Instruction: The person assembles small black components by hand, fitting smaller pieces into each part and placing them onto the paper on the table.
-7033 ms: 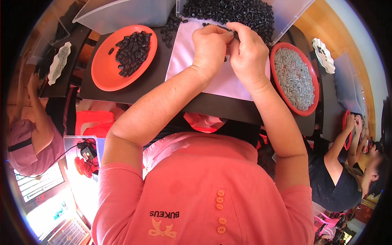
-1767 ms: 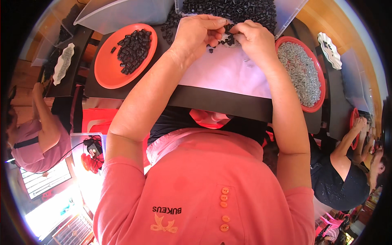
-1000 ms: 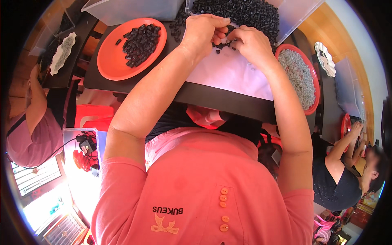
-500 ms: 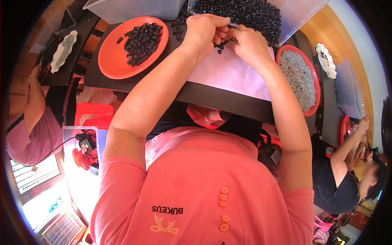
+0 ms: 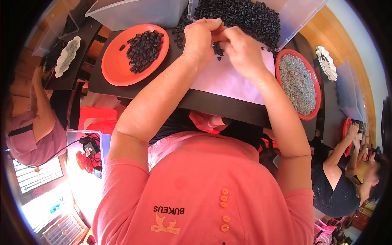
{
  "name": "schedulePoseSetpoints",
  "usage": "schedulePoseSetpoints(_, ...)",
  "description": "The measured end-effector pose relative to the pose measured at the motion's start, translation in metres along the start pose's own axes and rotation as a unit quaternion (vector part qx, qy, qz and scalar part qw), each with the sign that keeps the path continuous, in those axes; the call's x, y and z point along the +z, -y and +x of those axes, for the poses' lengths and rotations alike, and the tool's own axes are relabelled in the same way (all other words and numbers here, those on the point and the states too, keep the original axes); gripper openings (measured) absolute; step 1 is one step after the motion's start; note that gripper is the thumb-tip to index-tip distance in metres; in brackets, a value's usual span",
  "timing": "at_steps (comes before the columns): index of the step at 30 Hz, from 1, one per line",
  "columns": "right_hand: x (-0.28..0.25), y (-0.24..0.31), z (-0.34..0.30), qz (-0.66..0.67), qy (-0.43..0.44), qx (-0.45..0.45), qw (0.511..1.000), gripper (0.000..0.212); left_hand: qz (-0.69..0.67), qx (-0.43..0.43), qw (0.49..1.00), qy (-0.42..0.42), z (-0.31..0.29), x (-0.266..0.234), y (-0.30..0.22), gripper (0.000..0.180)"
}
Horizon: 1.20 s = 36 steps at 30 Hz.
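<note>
My left hand (image 5: 200, 41) and my right hand (image 5: 244, 52) meet at the far side of a white sheet (image 5: 230, 83). The fingers of both are closed and pinched towards each other. Whatever lies between the fingertips is hidden. A few small black plastic parts (image 5: 218, 50) show just under the fingers. Beyond them is a heap of black plastic parts (image 5: 241, 18) in a clear bin. An orange-red plate (image 5: 116, 67) on the left carries black plastic parts (image 5: 145, 51). To the right, a red plate (image 5: 314, 108) is full of small grey, shiny pieces (image 5: 298, 83).
Another translucent bin (image 5: 136, 14) stands at the far left of the dark table (image 5: 220, 104). At side tables sit a person on the left (image 5: 38, 130) and one on the right (image 5: 339, 183). White wavy-edged dishes (image 5: 67, 57) rest on those tables. An open box with cables (image 5: 87, 151) is at left.
My right hand has turned slightly and its fingers have closed in nearer to my left hand. The whole view has shifted a little. On the right, the other person's hands have moved over a red dish.
</note>
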State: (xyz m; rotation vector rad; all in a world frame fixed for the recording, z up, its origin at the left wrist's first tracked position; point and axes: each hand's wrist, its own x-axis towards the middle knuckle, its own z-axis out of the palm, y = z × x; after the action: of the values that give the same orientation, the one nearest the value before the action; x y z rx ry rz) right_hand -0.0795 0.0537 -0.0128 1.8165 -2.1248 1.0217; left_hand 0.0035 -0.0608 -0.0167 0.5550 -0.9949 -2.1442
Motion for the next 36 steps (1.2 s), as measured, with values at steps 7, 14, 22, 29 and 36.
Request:
schedulePoseSetpoints(7, 0.025, 0.019, 0.002, 0.165, -0.056, 0.068, 0.982, 0.013, -0.097, -0.092, 0.991, 0.031, 0.003, -0.006, -0.002, 0.019)
schedulePoseSetpoints(14, 0.025, 0.038, -0.001, 0.029, -0.116, -0.023, 0.993, 0.014, -0.126, -0.135, 0.979, 0.088, 0.013, -0.019, 0.004, 0.022)
schedulePoseSetpoints(22, 0.002, 0.020, -0.001, 0.202, -0.153, 0.015, 0.967, 0.015, -0.008, -0.003, 0.999, 0.052, -0.005, 0.001, -0.001, 0.011)
schedulePoseSetpoints(29, -0.044, -0.017, 0.011, 0.365, -0.058, 0.176, 0.912, 0.015, 0.126, -0.031, 0.985, 0.115, -0.013, 0.004, -0.002, 0.017)
schedulePoseSetpoints(36, -0.048, -0.022, 0.010, 0.381, -0.031, 0.178, 0.907, 0.020, 0.203, 0.008, 0.971, 0.130, -0.015, 0.009, -0.001, 0.016)
